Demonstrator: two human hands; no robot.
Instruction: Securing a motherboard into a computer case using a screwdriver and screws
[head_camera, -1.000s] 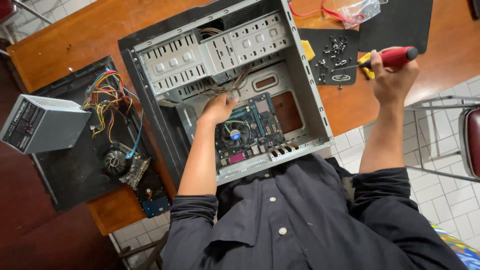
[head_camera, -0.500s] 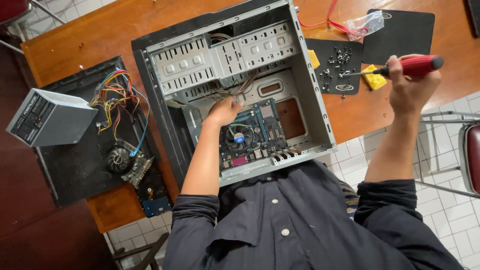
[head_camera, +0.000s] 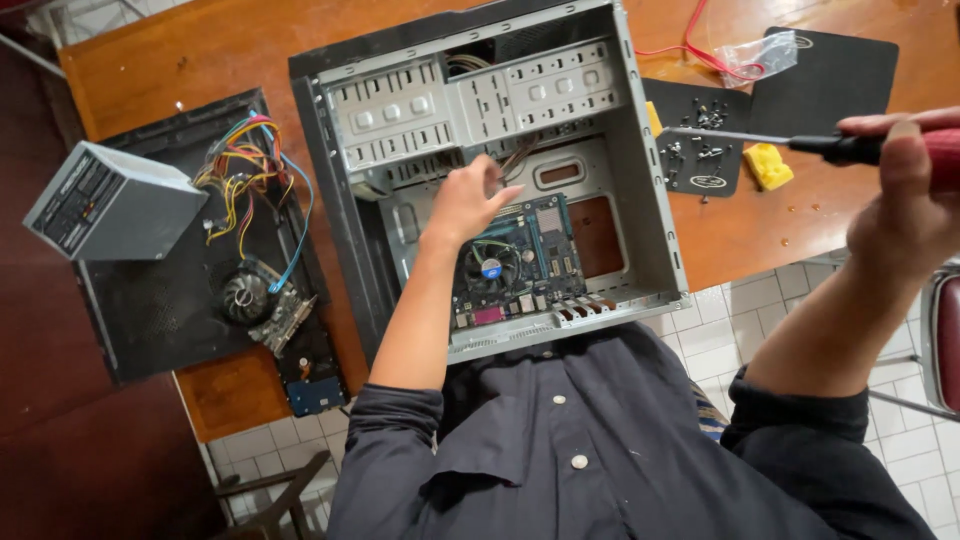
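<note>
Item: open computer case (head_camera: 640, 200), lying on its side on the wooden table (head_camera: 180, 50), open face up.

Left hand (head_camera: 465, 205): inside the case, fingers spread and loosely curled, resting at the cable bundle (head_camera: 515, 160) just above the circuit board (head_camera: 520, 260). Its grip is not closed round anything that can be made out; whether a fingertip pinches a wire is hidden by the hand itself.

Right hand (head_camera: 900, 200): raised clear of the case, grip closed around the red handle of a screwdriver (head_camera: 800, 142). The shaft points away from the grip toward the case, its tip over the small black mat (head_camera: 700, 180) with loose screws (head_camera: 700, 150).

Near the right grip: yellow block (head_camera: 768, 165), clear plastic bag (head_camera: 755, 55), red cable (head_camera: 690, 50), larger black mat (head_camera: 830, 75).

Far side from the right grip, beyond the case: grey power supply box (head_camera: 110, 205) with its coloured wire loom (head_camera: 250, 175), a fan card (head_camera: 260, 300) and a small blue-edged board (head_camera: 315, 395), all on a black panel (head_camera: 150, 310).

Handling note (judgement): keep the left hand holding the cables off the board so screw points stay visible; bring the driver in upright over the screw head, not slanted, and press lightly to avoid slipping onto the board. Pick screws from the mat one at a time.
</note>
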